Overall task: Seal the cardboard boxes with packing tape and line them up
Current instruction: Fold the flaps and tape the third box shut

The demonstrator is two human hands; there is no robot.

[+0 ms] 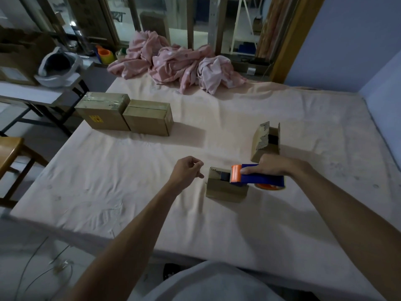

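Note:
My right hand (274, 165) grips a blue and orange tape dispenser (258, 177) and holds it over a small cardboard box (225, 190) whose top is open. My left hand (187, 168) hovers just left of that box with its fingers loosely curled, holding nothing. Behind the dispenser stands another small box (265, 141) with its flaps open. Two taped boxes, one on the left (103, 110) and one on the right (148, 117), sit side by side at the back left of the bed.
All boxes rest on a pink sheeted bed (130, 181). A crumpled pink blanket (178, 61) lies at its far end. A side table (32, 92) with a white helmet-like object stands to the left, and a wooden chair (10, 153) is nearer.

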